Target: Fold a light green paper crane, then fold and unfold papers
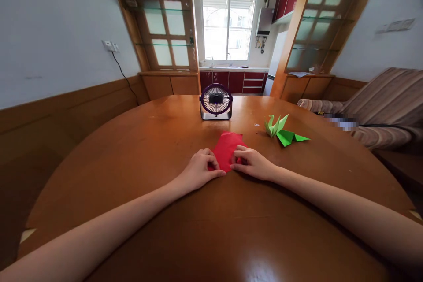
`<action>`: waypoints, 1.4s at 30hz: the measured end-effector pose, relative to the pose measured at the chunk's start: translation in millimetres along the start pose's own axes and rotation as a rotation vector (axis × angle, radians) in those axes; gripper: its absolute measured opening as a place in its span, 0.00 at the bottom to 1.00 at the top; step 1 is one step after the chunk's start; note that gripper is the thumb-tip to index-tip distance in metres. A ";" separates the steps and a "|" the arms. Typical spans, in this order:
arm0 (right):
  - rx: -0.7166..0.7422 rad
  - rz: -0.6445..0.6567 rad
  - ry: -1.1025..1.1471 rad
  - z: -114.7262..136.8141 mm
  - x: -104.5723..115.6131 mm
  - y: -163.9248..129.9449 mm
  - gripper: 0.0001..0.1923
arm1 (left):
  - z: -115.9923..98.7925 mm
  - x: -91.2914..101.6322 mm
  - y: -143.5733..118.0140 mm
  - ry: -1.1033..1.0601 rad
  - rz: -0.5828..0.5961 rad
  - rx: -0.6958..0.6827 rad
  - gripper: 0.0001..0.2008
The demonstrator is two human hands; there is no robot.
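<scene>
Two bare hands meet at the middle of the round wooden table (pixel 132 194), both pressing on a sheet of red paper (pixel 228 147) that lies flat on the glossy, reddish-brown top. The left hand (pixel 198 171) sits on the paper's near left edge, fingers curled down with the tips pinning the sheet to the wood. The right hand (pixel 253 163) mirrors it on the near right edge, thumb and fingertips drawn together on the paper's corner; whether they pinch a flap or only press it flat, I cannot tell. The paper is matte and smooth, an angular shape with crisp straight edges and a jagged far side, its near point tucked between the two hands.

Beyond it, at the far side of the table, stands a small desk fan (pixel 216 101), a dark purple round cage with fine radial bars on a pale base. Off to the right, well apart from the hands, rests a folded green paper crane (pixel 276 127), pale green with sharp upright points, and just beside it, seemingly touching, a brighter green folded piece (pixel 289 136) lying flatter with pointed tips. Striped, soft-looking fabric covers the sofa (pixel 386 101) past the table's right edge
</scene>
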State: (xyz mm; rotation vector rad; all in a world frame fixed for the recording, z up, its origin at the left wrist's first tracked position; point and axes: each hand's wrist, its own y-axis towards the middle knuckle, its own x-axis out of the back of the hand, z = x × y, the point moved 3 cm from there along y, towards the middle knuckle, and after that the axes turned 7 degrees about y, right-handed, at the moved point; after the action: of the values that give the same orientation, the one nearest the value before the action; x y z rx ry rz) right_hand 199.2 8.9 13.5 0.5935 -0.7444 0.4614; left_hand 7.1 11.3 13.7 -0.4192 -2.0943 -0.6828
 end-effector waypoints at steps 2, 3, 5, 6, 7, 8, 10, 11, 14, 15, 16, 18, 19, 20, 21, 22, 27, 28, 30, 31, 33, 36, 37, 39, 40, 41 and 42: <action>-0.013 -0.002 -0.017 1.0 -0.2 0.4 0.06 | 2.9 0.3 2.0 -0.010 0.009 0.013 0.11; -0.017 0.000 -0.024 1.4 -0.3 0.4 0.06 | 4.3 0.7 3.0 -0.014 0.020 0.017 0.11; -0.017 0.004 -0.035 1.9 -0.5 0.0 0.05 | 6.4 2.0 4.9 -0.020 0.053 0.020 0.12; -0.013 0.003 -0.042 1.8 -0.7 -0.4 0.05 | 7.0 2.8 5.6 -0.021 0.070 0.016 0.12; -0.007 0.003 -0.048 1.6 -1.0 -0.9 0.05 | 7.3 3.8 6.2 -0.021 0.086 0.008 0.12; 0.001 0.001 -0.054 1.2 -1.4 -1.6 0.05 | 7.5 4.8 6.7 -0.023 0.100 -0.004 0.12; 0.024 -0.008 -0.064 0.6 -2.0 -3.2 0.05 | 8.0 6.9 7.3 -0.040 0.131 -0.029 0.10; 0.044 -0.017 -0.069 0.7 -2.1 -4.0 0.05 | 8.3 7.7 7.3 -0.055 0.152 -0.038 0.09; 0.192 -0.020 -0.126 4.9 -2.5 -6.7 0.03 | 9.4 10.2 6.8 -0.074 0.223 -0.057 0.10; 0.268 0.000 -0.163 7.3 -3.1 -7.6 0.06 | 9.5 11.0 6.4 -0.064 0.242 -0.062 0.11; 0.349 0.028 -0.205 9.7 -4.0 -8.6 0.09 | 9.5 11.8 6.1 -0.051 0.257 -0.066 0.12; 0.477 0.103 -0.285 13.0 -6.3 -10.2 0.15 | 9.3 13.3 5.5 -0.025 0.275 -0.069 0.12; 0.512 0.136 -0.319 13.7 -7.3 -10.6 0.16 | 9.2 13.7 5.4 -0.015 0.281 -0.068 0.12; 0.530 0.160 -0.352 13.8 -8.1 -10.6 0.17 | 9.2 14.1 5.4 -0.008 0.286 -0.068 0.12; 0.536 0.182 -0.385 13.6 -8.7 -10.5 0.18 | 9.2 14.3 5.5 -0.002 0.288 -0.068 0.12; 0.535 0.202 -0.417 13.3 -9.1 -10.2 0.19 | 9.4 14.3 5.7 0.001 0.291 -0.071 0.13; 0.543 0.266 -0.515 13.1 -5.1 -9.4 0.18 | 11.9 13.4 6.9 0.009 0.292 -0.079 0.13; 0.554 0.271 -0.519 13.3 -2.8 -9.5 0.18 | 12.3 13.2 6.9 0.010 0.293 -0.082 0.13; 0.581 0.280 -0.517 13.5 2.4 -9.9 0.17 | 12.6 13.0 6.7 0.009 0.295 -0.090 0.13; 0.593 0.284 -0.513 13.4 5.0 -10.2 0.17 | 12.6 13.2 6.4 0.009 0.294 -0.093 0.13; 0.606 0.287 -0.500 12.5 9.8 -10.9 0.17 | 12.4 13.8 5.6 0.005 0.291 -0.100 0.14; 0.595 0.281 -0.454 9.4 15.1 -12.6 0.17 | 12.1 15.8 4.2 -0.007 0.295 -0.113 0.15; 0.588 0.280 -0.434 7.8 16.4 -13.5 0.17 | 12.0 16.7 3.8 -0.012 0.295 -0.119 0.15; 0.573 0.270 -0.392 3.6 19.2 -15.6 0.17 | 11.8 18.3 3.0 -0.014 0.293 -0.132 0.15; 0.567 0.261 -0.372 1.0 20.7 -16.7 0.17 | 11.8 18.8 2.6 -0.009 0.290 -0.137 0.14; 0.558 0.248 -0.350 -1.7 22.4 -17.7 0.17 | 11.6 18.8 2.2 -0.002 0.286 -0.140 0.14; 0.545 0.229 -0.325 -4.4 24.2 -18.5 0.18 | 11.4 18.4 1.6 0.007 0.279 -0.143 0.13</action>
State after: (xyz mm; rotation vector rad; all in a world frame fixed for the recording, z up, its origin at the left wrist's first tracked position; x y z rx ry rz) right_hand 227.8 2.3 22.6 1.1173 -1.0098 0.8030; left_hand -9.8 20.3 24.0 -0.7710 -1.9374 -0.6675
